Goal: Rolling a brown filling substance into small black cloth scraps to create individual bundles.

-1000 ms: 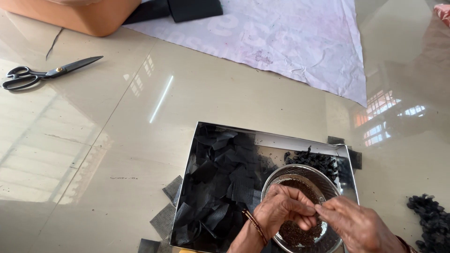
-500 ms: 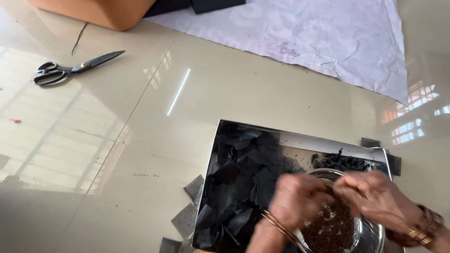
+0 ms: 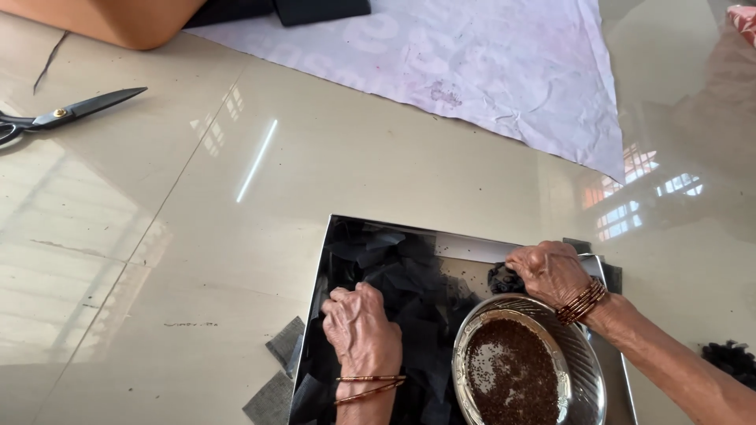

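Her left hand (image 3: pixel 361 327) lies knuckles-up on the heap of black cloth squares (image 3: pixel 394 275) filling the steel tray (image 3: pixel 465 245), fingers curled into them. The right hand (image 3: pixel 551 271) closes over a dark clump (image 3: pixel 502 277) at the tray's far edge — just beyond the steel bowl (image 3: pixel 587 378) of brown seeds (image 3: pixel 512 378). Scissors (image 3: pixel 63 116) lie well apart on the floor.

Tray (image 3: pixel 461 242): before us on the table (image 3: pixel 197 236)
Bowl (image 3: pixel 587 378): in our tray, right
Scissors (image 3: pixel 63 116): far left
Paper sheet (image 3: pixel 472 71): behind the tray
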